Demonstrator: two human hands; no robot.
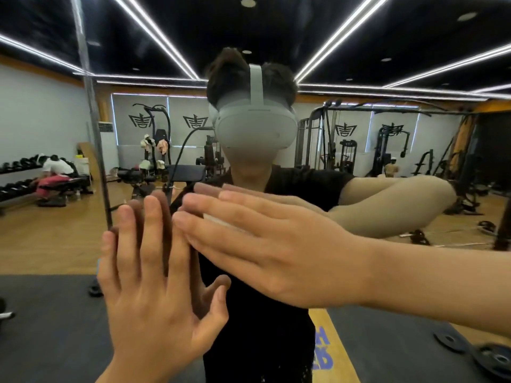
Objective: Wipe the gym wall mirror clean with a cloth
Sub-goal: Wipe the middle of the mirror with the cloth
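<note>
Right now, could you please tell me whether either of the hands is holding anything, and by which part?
Nothing is held: the left hand and right hand are both open, fingers straight, palms flat toward the mirror.

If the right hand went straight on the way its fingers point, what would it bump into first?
Probably the left hand: its upright fingers stand just ahead of the right hand, though depth is unclear.

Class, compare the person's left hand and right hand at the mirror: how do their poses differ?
The left hand points its fingers upward; the right hand points its fingers sideways, leftward. The left hand enters from the bottom edge; the right hand enters from the right side. Both are open, fingers straight, holding nothing.
</note>
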